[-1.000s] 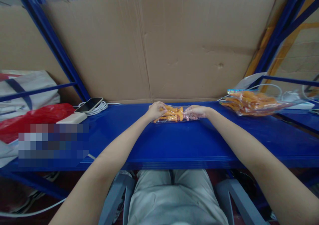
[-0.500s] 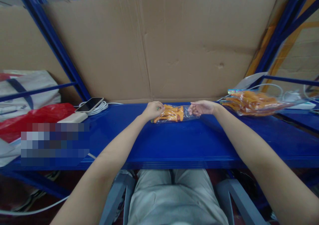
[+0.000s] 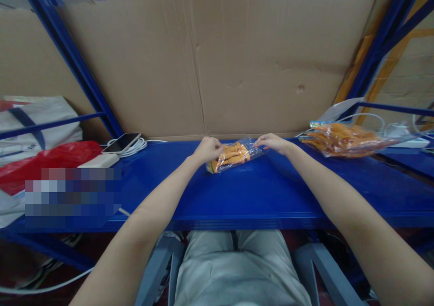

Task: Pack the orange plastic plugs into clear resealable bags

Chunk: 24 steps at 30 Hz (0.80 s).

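A clear plastic bag [image 3: 233, 156] with orange pieces inside lies slantwise on the blue tabletop [image 3: 237, 193], its right end higher toward the cardboard. My left hand [image 3: 209, 149] is closed at the bag's left end, its thumb and fingers pinching the upper edge. At the other end, my right hand [image 3: 271, 142] pinches the loose, see-through plastic between thumb and fingertips. What exactly the orange pieces are, I cannot make out.
A larger clear bag of orange pieces [image 3: 342, 138] lies at the right. On the left are a phone [image 3: 122, 142] on a coiled white cable, a white box [image 3: 99, 161] and a red plastic bag [image 3: 57, 159]. A cardboard sheet [image 3: 257, 66] stands behind the table.
The small bag has tilted, its left end coming nearer to me and its right end moving away. My right hand has shifted slightly up and left, its fingers now on the bag's end.
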Motion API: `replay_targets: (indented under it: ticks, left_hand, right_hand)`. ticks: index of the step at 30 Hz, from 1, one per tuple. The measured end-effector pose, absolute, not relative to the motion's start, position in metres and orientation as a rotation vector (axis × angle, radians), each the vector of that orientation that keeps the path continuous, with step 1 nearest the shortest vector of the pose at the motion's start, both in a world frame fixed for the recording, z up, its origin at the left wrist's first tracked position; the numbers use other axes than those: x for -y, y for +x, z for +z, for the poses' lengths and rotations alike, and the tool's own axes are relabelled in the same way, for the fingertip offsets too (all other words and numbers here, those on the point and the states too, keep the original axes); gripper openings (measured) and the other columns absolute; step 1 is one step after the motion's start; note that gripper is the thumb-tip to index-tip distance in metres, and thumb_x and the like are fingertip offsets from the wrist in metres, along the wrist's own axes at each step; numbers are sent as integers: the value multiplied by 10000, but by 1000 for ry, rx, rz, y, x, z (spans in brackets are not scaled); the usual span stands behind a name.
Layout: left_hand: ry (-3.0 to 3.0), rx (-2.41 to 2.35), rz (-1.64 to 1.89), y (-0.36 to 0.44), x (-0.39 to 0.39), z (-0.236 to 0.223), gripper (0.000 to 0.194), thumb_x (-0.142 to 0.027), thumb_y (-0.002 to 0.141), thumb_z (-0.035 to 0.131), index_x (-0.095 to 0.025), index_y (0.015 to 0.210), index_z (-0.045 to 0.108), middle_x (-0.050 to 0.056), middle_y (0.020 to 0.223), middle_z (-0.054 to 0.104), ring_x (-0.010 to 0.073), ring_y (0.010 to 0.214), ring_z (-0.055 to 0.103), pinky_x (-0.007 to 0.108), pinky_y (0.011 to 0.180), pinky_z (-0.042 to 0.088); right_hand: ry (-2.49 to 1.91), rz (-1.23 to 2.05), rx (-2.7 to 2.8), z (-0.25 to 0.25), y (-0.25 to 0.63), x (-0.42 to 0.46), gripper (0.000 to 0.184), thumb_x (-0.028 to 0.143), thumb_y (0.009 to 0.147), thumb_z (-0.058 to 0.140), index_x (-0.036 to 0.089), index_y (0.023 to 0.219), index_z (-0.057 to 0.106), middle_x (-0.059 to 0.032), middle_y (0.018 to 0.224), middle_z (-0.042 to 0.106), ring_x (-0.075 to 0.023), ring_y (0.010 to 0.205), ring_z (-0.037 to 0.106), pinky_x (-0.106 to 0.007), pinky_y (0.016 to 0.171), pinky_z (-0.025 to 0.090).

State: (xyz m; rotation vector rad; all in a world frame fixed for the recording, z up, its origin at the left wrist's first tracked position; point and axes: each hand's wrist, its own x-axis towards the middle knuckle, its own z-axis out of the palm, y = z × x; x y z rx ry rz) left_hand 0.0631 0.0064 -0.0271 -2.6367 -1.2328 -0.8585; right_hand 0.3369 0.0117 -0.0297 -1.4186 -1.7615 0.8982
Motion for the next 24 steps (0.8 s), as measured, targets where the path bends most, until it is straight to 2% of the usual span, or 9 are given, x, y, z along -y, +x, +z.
replay_targets:
  ticks: [3,6,8,11,13,15,18,21,24]
  left_hand:
    - [-2782,1432,-984,70,5,-22,402,-356,798,501,-169,447,558,-2,421,525,113,462,493,243,529,375]
    - [-2943,1562,-1178,75,10,-20,345,-387,823,498,-151,614,640,-10,447,557,106,449,499,222,517,387]
    - [-2924,1594,-1321,75,6,-23,252,-339,815,529,-145,714,654,0,535,612,110,513,543,216,558,419]
    - [-2739,1689,-1432,69,-5,-31,114,-233,769,596,-143,814,649,34,760,687,126,687,607,225,668,460]
    - [-2664,1852,-1383,64,-13,-37,177,-222,762,623,-147,922,641,39,828,692,132,707,611,230,667,464]
    - [-2646,2029,-1293,61,-17,-41,245,-237,775,632,-147,1002,622,32,803,684,128,641,595,224,600,450]
    - [-2618,2169,-1282,59,-20,-44,238,-231,794,625,-145,1015,604,21,762,674,109,560,559,203,519,410]
    - [-2539,2282,-1378,61,-18,-41,195,-189,800,613,-146,989,594,19,745,676,96,515,548,190,491,397]
    - [-2513,2488,-1424,63,-13,-36,212,-181,837,572,-141,1044,554,15,681,664,88,424,522,193,456,392]
  right_hand:
    - [-1454,545,1849,-34,332,-19,102,179,741,625,174,641,608,-57,855,685,-168,869,602,-281,837,445]
    - [-1439,239,1911,-38,329,-25,95,191,764,600,171,672,614,-53,848,675,-177,883,613,-298,862,450]
    - [-1499,86,1889,-38,328,-25,85,233,777,600,168,728,626,-58,879,669,-185,897,615,-307,840,465]
    - [-1682,-78,1863,-36,329,-18,174,336,800,603,165,810,633,-91,937,667,-213,917,624,-324,801,480]
    - [-1793,-133,1912,-33,330,-11,245,400,829,574,165,796,637,-114,908,677,-234,909,637,-323,780,479]
    - [-1886,-133,1992,-29,329,-6,338,448,862,525,162,723,637,-136,828,684,-255,886,651,-318,757,474]
    - [-1980,0,2059,-24,328,-1,516,510,907,427,158,575,607,-152,673,665,-254,778,662,-309,711,469]
    - [-1991,339,2051,-22,327,0,625,548,923,381,161,466,559,-124,547,629,-178,562,609,-272,616,456]
    - [-1916,727,1953,-23,326,-1,584,536,908,453,144,496,584,-96,570,655,-101,426,507,-229,464,377]
